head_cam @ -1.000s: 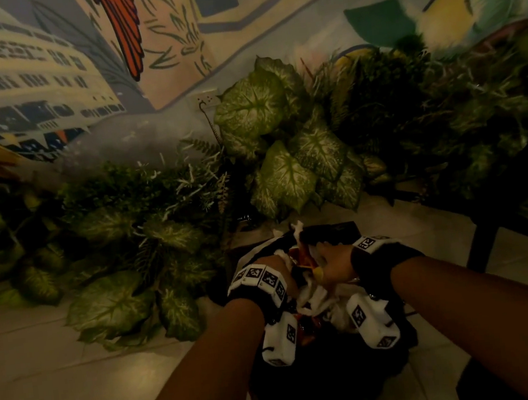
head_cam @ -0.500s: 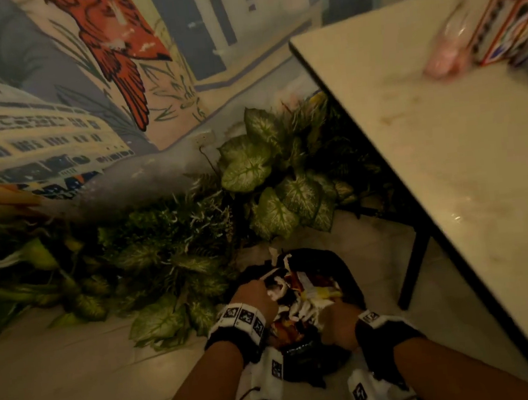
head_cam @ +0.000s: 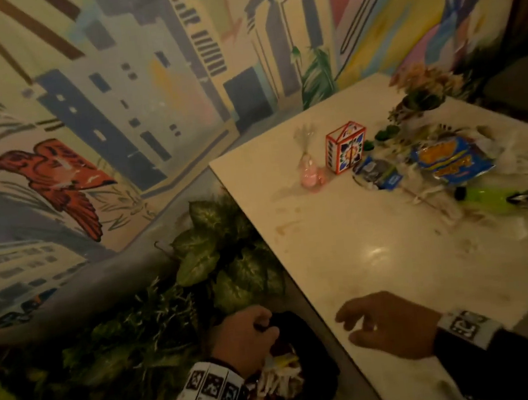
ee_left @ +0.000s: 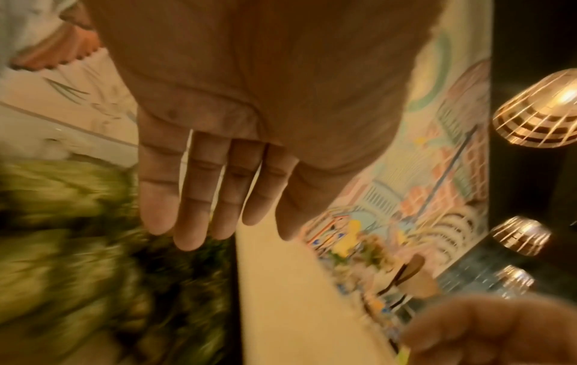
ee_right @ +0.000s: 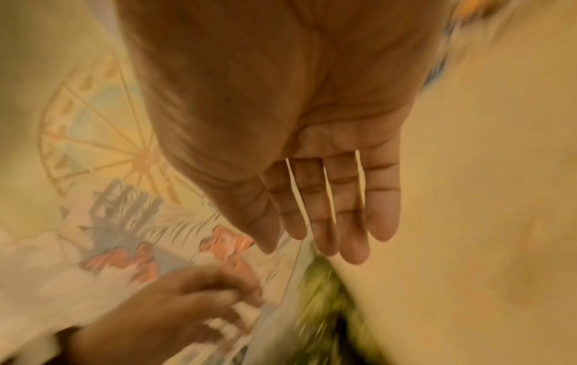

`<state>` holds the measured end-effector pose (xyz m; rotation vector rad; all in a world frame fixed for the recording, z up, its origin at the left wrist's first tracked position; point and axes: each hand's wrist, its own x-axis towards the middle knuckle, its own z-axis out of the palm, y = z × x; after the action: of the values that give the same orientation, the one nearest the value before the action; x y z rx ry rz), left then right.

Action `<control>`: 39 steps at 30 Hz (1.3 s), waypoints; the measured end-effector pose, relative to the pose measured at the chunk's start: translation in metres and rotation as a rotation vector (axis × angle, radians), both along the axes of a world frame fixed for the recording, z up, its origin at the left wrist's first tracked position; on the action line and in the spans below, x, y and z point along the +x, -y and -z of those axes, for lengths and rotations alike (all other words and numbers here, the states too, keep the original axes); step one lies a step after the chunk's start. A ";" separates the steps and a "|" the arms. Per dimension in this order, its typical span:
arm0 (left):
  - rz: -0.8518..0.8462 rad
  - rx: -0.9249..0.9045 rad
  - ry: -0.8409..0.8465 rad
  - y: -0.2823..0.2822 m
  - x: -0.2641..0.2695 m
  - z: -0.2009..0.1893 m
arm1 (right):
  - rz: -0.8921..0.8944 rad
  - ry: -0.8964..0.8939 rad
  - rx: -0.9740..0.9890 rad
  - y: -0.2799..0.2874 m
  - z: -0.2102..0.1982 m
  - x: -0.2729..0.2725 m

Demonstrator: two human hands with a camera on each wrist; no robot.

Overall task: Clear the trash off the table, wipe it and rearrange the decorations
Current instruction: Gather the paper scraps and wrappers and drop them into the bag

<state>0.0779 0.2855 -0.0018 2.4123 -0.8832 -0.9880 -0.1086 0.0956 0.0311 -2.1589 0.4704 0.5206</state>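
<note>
My left hand [head_cam: 261, 327] hovers over the rim of a black trash bag [head_cam: 307, 342] on the floor, which holds paper scraps and wrappers [head_cam: 279, 375]. In the left wrist view its fingers [ee_left: 190, 217] are straight and hold nothing. My right hand [head_cam: 357, 323] floats open above the near corner of the white table [head_cam: 393, 267], fingers [ee_right: 353, 229] empty. On the table's far side lie a blue and yellow chip bag [head_cam: 447, 161], a dark blue wrapper [head_cam: 378, 173], a green bottle [head_cam: 500, 202] and paper shreds. A patterned red box [head_cam: 345, 147], a small pink vase [head_cam: 310, 175] and a flower pot [head_cam: 424, 91] stand there too.
Leafy green plants [head_cam: 222, 253] fill the floor between the table and the painted mural wall [head_cam: 85, 121]. Brownish stains [head_cam: 286, 226] mark the tabletop. The bag sits tight against the table's left edge. Lamps [ee_left: 537, 118] show in the left wrist view.
My right hand has left the trash bag and risen over the table's corner. My left hand stays by the bag. The view has lifted from the bag to the tabletop.
</note>
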 end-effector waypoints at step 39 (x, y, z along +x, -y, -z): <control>-0.769 0.120 -0.078 0.480 -0.035 0.043 | 0.434 -0.032 -0.414 0.492 0.013 -0.040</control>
<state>0.0429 -0.1947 -0.0446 2.4513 0.1589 -0.8188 -0.1481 -0.3964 0.0177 -2.3358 1.1132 0.2255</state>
